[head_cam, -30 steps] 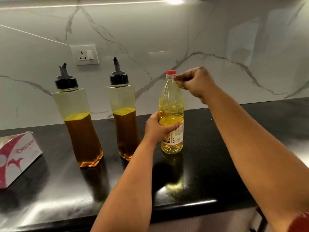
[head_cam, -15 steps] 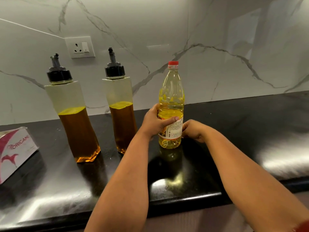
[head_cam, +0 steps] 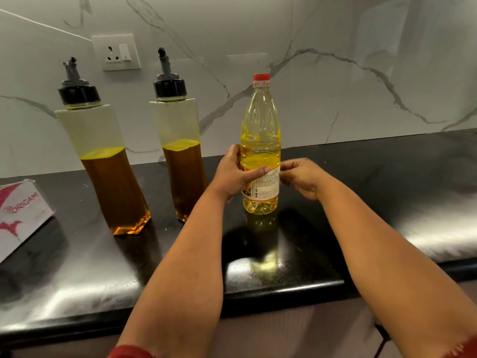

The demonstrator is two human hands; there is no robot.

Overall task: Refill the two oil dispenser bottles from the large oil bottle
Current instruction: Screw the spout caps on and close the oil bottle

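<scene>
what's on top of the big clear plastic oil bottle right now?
A red screw cap sits on the large clear plastic oil bottle, above a red neck band. Whether the seal is broken cannot be told. The left hand grips the bottle's middle.

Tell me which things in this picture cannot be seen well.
- Head view: the tissue box is cut off by the left edge.
- The large oil bottle label print is too small to read; the left hand covers part.
- The right hand fingers: touching the bottle or not, unclear.
</scene>
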